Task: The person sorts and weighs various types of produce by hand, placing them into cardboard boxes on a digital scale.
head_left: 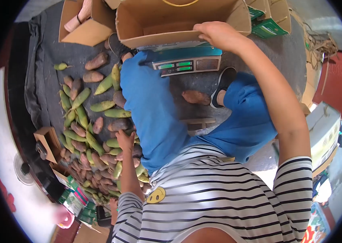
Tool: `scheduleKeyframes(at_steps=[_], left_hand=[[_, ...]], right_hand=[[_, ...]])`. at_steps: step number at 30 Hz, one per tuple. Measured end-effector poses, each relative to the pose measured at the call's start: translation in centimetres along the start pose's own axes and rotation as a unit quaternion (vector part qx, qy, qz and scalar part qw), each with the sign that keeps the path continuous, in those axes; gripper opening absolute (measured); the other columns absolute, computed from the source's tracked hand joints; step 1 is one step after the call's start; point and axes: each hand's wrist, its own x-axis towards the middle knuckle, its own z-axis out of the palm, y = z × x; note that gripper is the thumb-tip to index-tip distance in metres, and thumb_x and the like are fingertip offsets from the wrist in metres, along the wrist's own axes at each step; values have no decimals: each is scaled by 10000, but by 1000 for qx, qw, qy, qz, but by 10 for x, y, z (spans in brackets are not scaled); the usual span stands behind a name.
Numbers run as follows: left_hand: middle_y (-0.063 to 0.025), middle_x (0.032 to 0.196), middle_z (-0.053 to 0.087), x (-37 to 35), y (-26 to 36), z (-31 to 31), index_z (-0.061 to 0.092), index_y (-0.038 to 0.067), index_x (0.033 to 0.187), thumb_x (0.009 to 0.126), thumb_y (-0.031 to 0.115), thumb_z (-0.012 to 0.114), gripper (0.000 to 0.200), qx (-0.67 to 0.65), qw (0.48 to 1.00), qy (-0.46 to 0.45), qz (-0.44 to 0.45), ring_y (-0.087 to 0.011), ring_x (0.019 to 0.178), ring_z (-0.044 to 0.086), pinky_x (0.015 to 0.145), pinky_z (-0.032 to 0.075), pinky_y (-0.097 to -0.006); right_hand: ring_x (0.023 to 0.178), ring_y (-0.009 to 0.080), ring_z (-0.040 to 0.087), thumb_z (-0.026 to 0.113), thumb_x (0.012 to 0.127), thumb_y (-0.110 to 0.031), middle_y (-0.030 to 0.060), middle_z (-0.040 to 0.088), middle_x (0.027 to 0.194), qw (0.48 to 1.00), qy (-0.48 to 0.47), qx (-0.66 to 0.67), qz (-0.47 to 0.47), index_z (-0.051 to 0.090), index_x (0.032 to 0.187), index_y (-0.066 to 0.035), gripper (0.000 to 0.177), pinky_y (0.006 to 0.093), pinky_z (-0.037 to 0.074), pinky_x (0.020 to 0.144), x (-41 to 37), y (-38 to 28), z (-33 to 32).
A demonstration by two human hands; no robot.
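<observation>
My right hand (218,35) is closed over the near rim of a cardboard box (150,39), which stands on a digital scale (189,65) with green lit displays. Down at my left side, my left hand (125,141) reaches into a pile on the dark ground sheet, fingers apart. Close to its fingertips lie a reddish-brown tuber (119,124) and a long green vegetable (112,143); whether they touch is hard to make out. More long green vegetables (81,98) and brown tubers (97,60) spread around.
Another open carton (88,32) stands at the upper left, with a person's arm (82,16) reaching in. Green-printed cartons (270,27) are at the upper right. A single tuber (196,97) lies between my feet, near a small wooden stool (199,123). Another person's hand (114,204) shows at lower left.
</observation>
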Motion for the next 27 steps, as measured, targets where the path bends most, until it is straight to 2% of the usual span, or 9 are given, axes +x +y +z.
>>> scheduleKeyframes(at_steps=[3,4,7,11,13,16,18,23,27], left_hand=[[-198,1010,506,5,27,-52,499,10,1025,643,277,810,560,-44,991,106,74,-404,949,528,821,448,-438],[-186,1001,515,13,42,-82,523,6,1023,659,273,802,531,-67,962,194,178,-383,937,525,832,435,-418],[-137,984,533,23,104,-190,534,-6,1044,720,272,790,498,-137,946,244,163,-269,910,517,829,429,-387],[-99,1027,560,14,204,-291,532,-33,1077,763,190,778,457,-248,834,408,275,-184,951,538,843,445,-308],[-97,1027,562,20,254,-306,538,-30,1078,753,164,784,451,-355,790,365,342,-170,925,553,835,454,-293],[-102,1053,576,38,329,-302,566,-30,1096,757,173,778,448,-312,801,287,422,-157,943,556,830,449,-272],[-118,985,587,58,367,-281,582,2,1086,780,232,742,414,-182,794,296,499,-230,904,568,812,445,-305],[-197,1031,578,66,399,-236,556,-2,1077,791,262,703,416,-47,849,42,525,-363,963,562,811,455,-410],[-200,1018,587,61,397,-209,538,5,1080,815,259,668,389,28,820,-21,571,-373,941,581,784,473,-434]], right_hand=[[923,343,594,541,874,-154,158,634,913,1000,0,-2,6,561,1012,-53,172,451,472,770,0,0,1],[920,343,596,539,874,-151,158,636,907,1000,-2,1,7,565,1010,-54,169,452,472,770,0,0,2],[915,342,603,537,873,-148,156,640,891,1000,-15,1,13,572,1006,-56,166,448,473,770,-1,-3,-1],[902,359,592,551,866,-141,155,620,893,1000,-10,9,7,542,973,-56,137,463,468,745,-1,-3,0],[900,359,594,549,864,-135,159,623,889,1000,-7,9,9,549,975,-60,134,464,469,744,-2,-2,0],[903,361,596,552,856,-126,169,626,887,1000,-15,2,5,559,965,-62,126,465,470,741,1,1,3],[992,313,612,516,840,-123,141,652,1010,998,-51,-12,18,612,1045,-97,228,428,490,810,0,-9,-7],[954,336,614,523,827,-141,149,650,956,999,-18,19,22,614,1010,-94,209,444,486,786,-5,-5,-6],[935,336,620,544,817,-167,145,653,948,999,-22,28,26,625,996,-100,208,441,482,785,-6,-8,-2]])
